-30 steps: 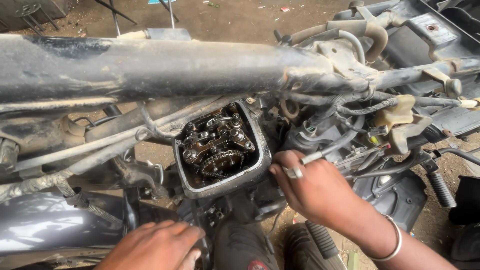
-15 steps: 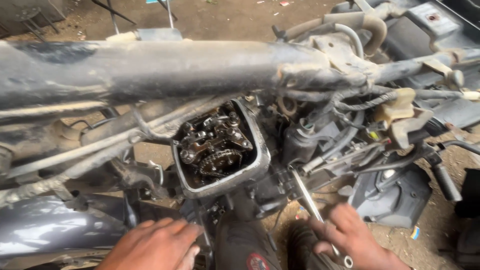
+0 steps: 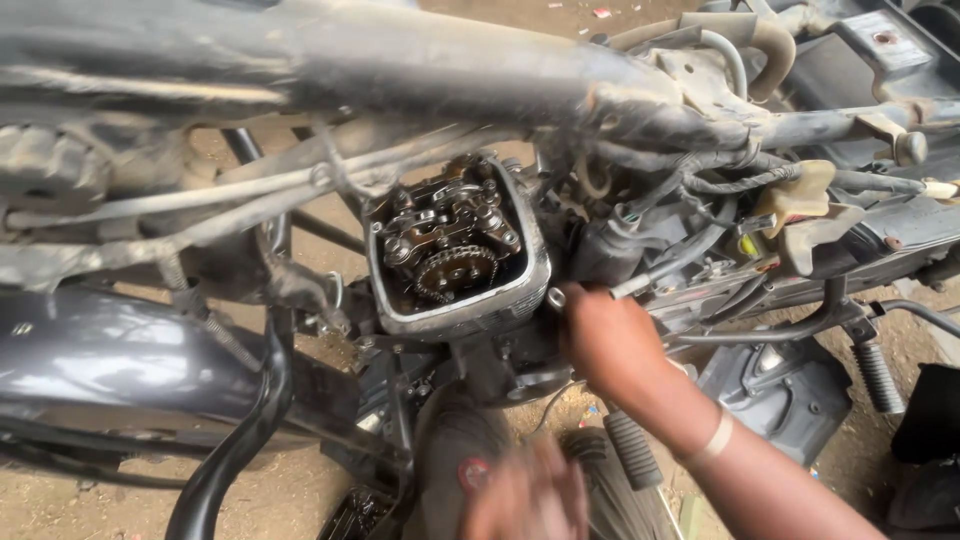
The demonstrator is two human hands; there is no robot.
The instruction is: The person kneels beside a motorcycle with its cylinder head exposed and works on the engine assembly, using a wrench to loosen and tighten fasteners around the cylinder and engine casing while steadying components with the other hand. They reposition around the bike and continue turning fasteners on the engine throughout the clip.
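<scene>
Closed around a slim metal tool (image 3: pixel 632 287), right hand (image 3: pixel 610 340) works beside the oily, rigid cylinder head (image 3: pixel 455 250); blurred left hand (image 3: pixel 525 495) grip unclear.

An outdoor repair yard: stripped motorcycle frame (image 3: pixel 400 70), opened engine head (image 3: pixel 455 250), dirt ground (image 3: pixel 80 505).

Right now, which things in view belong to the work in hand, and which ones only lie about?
In hand:
- right hand, holding a metal tool
- open engine head with sprocket
- left hand, blurred, low by the engine

Lying about:
- footpeg
- grey tank
- cables
</scene>
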